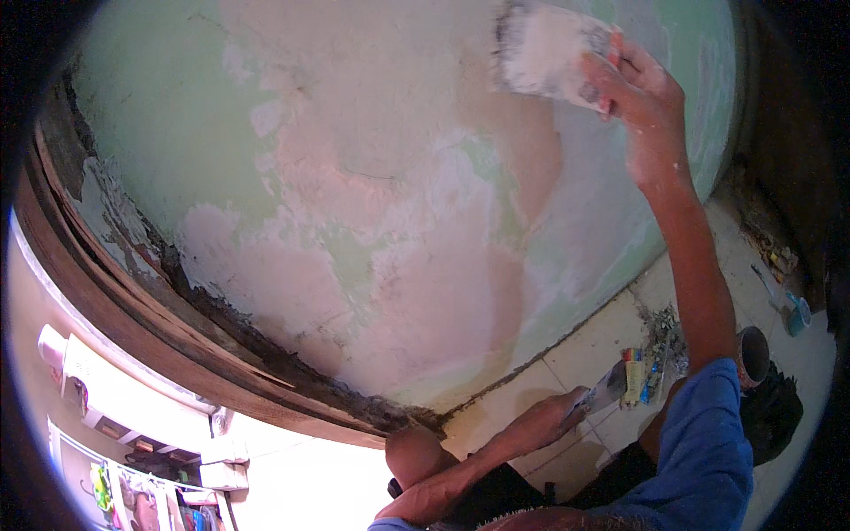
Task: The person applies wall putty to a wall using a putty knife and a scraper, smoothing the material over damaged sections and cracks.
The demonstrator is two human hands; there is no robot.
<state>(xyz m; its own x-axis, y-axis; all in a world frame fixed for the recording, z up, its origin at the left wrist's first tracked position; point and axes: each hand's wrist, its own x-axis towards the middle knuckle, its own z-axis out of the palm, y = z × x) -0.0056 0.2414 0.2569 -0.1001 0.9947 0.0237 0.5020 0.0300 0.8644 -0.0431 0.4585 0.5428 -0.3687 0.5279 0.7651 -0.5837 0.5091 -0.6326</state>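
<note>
My right hand is raised high against the patchy green, pink and grey wall, its fingers closed on a wide, blurred, putty-covered spreader at the upper right of the wall. My left hand is low, beside my knee, closed on a putty knife with a metal blade that points rightward over the tiled floor.
A cracked wooden door frame curves along the left, with a bright room and hanging items beyond. On the tiles are small coloured packages, debris, a dark round container and a small blue-rimmed item near another tool.
</note>
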